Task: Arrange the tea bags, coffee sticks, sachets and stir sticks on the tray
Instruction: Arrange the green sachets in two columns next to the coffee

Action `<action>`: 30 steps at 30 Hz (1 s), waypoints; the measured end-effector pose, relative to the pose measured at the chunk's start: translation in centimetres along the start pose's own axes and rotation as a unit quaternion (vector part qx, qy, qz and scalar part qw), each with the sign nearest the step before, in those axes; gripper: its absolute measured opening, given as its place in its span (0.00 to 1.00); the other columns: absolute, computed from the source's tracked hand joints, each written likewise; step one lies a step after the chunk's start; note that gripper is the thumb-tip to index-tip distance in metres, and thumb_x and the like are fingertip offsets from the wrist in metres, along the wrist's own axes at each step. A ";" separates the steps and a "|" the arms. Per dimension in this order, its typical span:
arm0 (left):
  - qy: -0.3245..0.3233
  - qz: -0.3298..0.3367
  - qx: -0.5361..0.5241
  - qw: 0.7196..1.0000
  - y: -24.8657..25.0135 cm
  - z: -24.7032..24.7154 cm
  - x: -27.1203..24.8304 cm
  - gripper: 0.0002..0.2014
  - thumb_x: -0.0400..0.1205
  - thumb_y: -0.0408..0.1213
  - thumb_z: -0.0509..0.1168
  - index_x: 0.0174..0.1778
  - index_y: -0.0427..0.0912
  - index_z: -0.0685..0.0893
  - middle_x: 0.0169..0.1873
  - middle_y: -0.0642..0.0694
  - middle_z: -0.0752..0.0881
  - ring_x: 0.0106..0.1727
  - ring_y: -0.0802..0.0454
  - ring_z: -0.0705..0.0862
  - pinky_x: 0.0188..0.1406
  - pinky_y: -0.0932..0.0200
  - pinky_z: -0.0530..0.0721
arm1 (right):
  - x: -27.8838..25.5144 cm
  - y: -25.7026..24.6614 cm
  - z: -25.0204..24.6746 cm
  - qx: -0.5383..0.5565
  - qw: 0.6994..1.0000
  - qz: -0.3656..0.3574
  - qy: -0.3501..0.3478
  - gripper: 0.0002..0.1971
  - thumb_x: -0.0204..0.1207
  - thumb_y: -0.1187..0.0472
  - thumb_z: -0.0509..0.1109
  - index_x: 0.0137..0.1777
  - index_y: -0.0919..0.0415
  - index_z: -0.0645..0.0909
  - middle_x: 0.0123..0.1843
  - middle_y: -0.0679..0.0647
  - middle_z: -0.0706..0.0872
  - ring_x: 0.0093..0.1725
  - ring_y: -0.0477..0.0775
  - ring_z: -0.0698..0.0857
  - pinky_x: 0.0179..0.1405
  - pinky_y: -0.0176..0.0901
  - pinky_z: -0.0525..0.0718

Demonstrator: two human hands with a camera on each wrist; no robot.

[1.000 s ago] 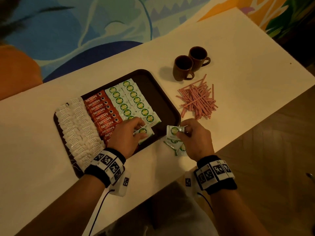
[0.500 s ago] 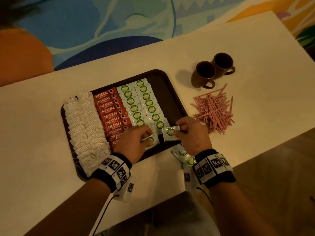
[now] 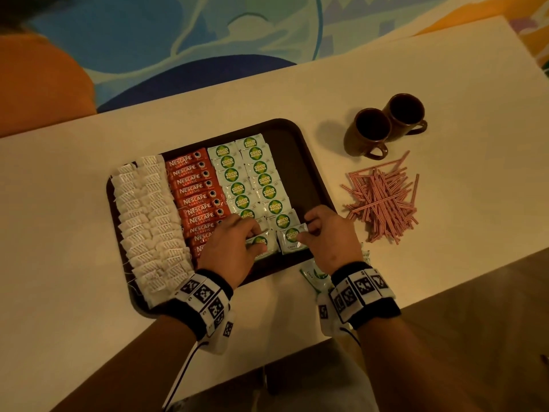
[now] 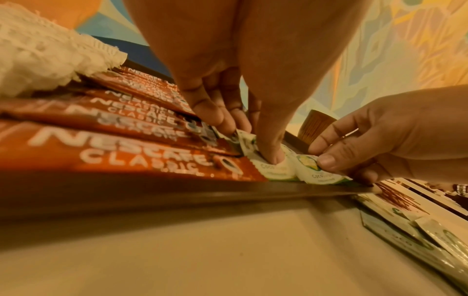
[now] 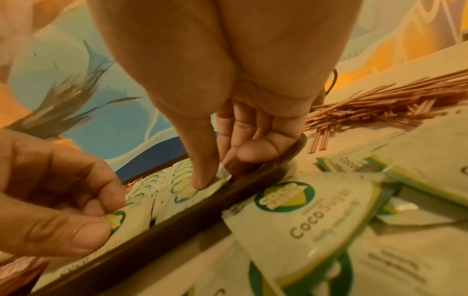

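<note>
A brown tray (image 3: 300,162) holds white tea bags (image 3: 145,221) on the left, red coffee sticks (image 3: 196,188) beside them, then two columns of green-and-white sugar sachets (image 3: 255,173). At the near end of the left column, my left hand (image 3: 255,236) pinches a sachet (image 3: 261,242) that lies on the tray, thumb (image 4: 273,158) on top. Beside it, my right hand (image 3: 304,231) pinches the far right corner of another sachet (image 3: 292,237), also lying flat, with the thumb (image 5: 202,180) pressing on it. Pink stir sticks (image 3: 383,203) lie heaped on the table to the right.
Loose sachets (image 3: 315,275) lie on the table under my right wrist, just off the tray's near rim, large in the right wrist view (image 5: 303,204). Two brown mugs (image 3: 371,132) stand behind the stir sticks. The tray's right strip is bare. The table edge runs close below my wrists.
My right hand carried a sachet from the loose pile on the table onto the tray and laid it next to the one under my left hand. The left hand stayed in place.
</note>
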State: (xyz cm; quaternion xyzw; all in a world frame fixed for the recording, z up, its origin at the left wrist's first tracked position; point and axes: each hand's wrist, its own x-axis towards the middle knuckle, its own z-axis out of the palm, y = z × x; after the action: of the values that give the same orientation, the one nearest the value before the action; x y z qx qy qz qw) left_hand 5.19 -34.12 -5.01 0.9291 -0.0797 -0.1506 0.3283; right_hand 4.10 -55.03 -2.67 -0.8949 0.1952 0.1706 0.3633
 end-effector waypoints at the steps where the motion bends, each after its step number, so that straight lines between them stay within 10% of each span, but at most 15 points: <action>1: 0.002 0.002 0.002 1.000 -0.1 0.0 0.0 0.14 0.73 0.41 0.82 0.50 0.50 0.86 0.47 0.54 0.79 0.50 0.51 0.82 0.50 0.47 0.86 | 0.1 0.0 0.1 -0.003 1.000 -0.002 0.001 0.19 0.74 0.60 0.83 0.63 0.55 0.83 0.48 0.47 0.87 0.50 0.52 0.88 0.57 0.54 0.89; 30: 0.021 -0.016 -0.018 0.999 0.2 -0.6 -0.9 0.14 0.73 0.41 0.83 0.51 0.46 0.87 0.45 0.53 0.81 0.45 0.58 0.80 0.46 0.61 0.79 | -0.7 0.2 -0.4 -0.006 0.998 -0.031 0.047 0.20 0.73 0.59 0.84 0.63 0.54 0.84 0.54 0.49 0.86 0.50 0.49 0.85 0.54 0.47 0.88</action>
State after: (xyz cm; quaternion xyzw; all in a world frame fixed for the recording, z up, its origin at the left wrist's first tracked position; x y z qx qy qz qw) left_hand 4.49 -33.66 -4.24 0.9273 -0.0553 -0.1372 0.3439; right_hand 3.43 -55.31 -2.16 -0.9095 0.1832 0.1183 0.3539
